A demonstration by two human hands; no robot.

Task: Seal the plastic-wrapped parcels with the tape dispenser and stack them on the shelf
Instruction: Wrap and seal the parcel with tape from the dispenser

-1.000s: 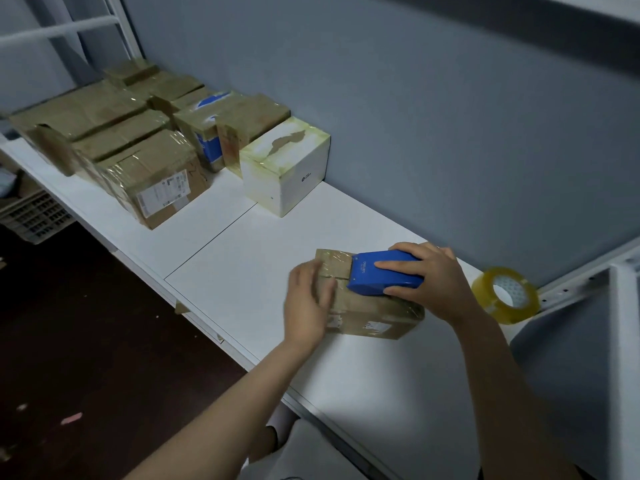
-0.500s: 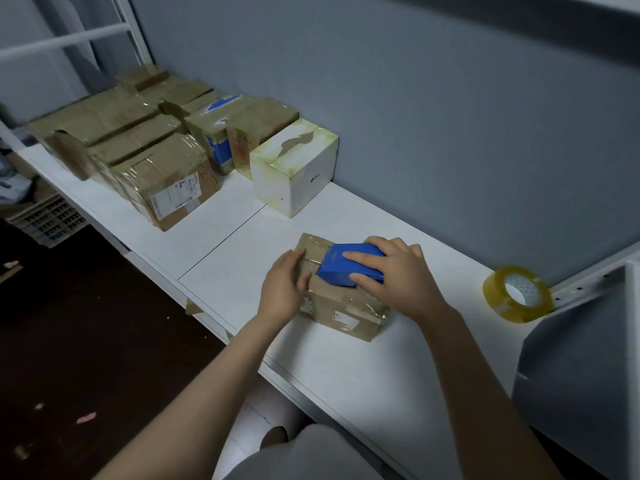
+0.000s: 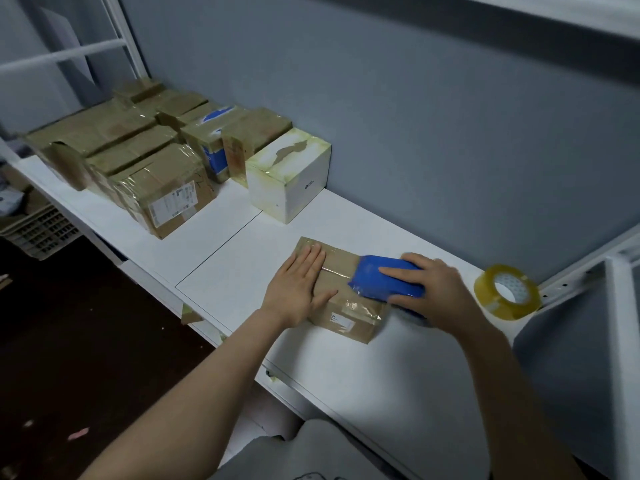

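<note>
Only one view is given, from a wide-angle camera on the person's head. It faces forward and down over the white counter (image 3: 363,386), close to the left hand (image 3: 298,289) and right hand (image 3: 436,296); grey wall (image 3: 415,133) behind, dark floor (image 3: 86,341) at left.

Grey-blue wall (image 3: 433,109) behind white shelf (image 3: 363,368); dark floor (image 3: 86,341).

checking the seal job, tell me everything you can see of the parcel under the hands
The parcel is a small brown cardboard box wrapped in glossy clear film, lying flat on the white shelf, turned askew to its edge. A white label shows on its near side. The left hand presses flat on its top; the right hand grips the blue tape dispenser, which rests on its right end.
</note>
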